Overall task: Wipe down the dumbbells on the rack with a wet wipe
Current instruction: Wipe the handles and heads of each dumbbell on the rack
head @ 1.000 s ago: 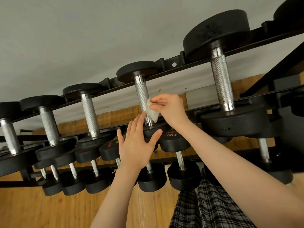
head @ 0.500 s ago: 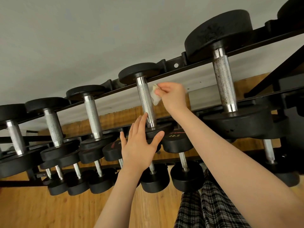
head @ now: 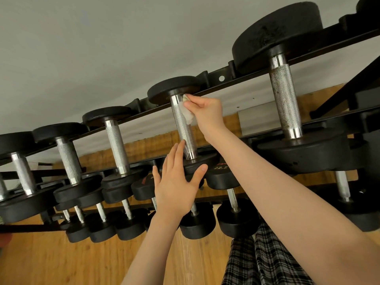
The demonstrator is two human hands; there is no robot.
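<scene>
Here, a person's right hand (head: 207, 112) pinches a white wet wipe (head: 187, 114) between thumb and fingertips and presses it against the far end of a dumbbell's knurled steel handle (head: 183, 128), just below the far black head (head: 173, 89) resting on the back rail of the rack (head: 216, 83). The left hand (head: 176, 188) is spread flat, fingers straight, its palm and thumb against the near head (head: 197, 166) of the same dumbbell at the rack's front rail, fingertips reaching beside the lower end of the handle. The dumbbell sits on the top tier, roughly midway along it, between a smaller dumbbell (head: 116, 145) to the left and a much larger one (head: 284, 97) to the right, whose handle shows dark specks. More dumbbells fill a lower tier (head: 234, 202), one marked 22.5. Wood flooring (head: 61, 260) lies beneath the rack, and plaid fabric (head: 267, 258) shows at the bottom edge.
</scene>
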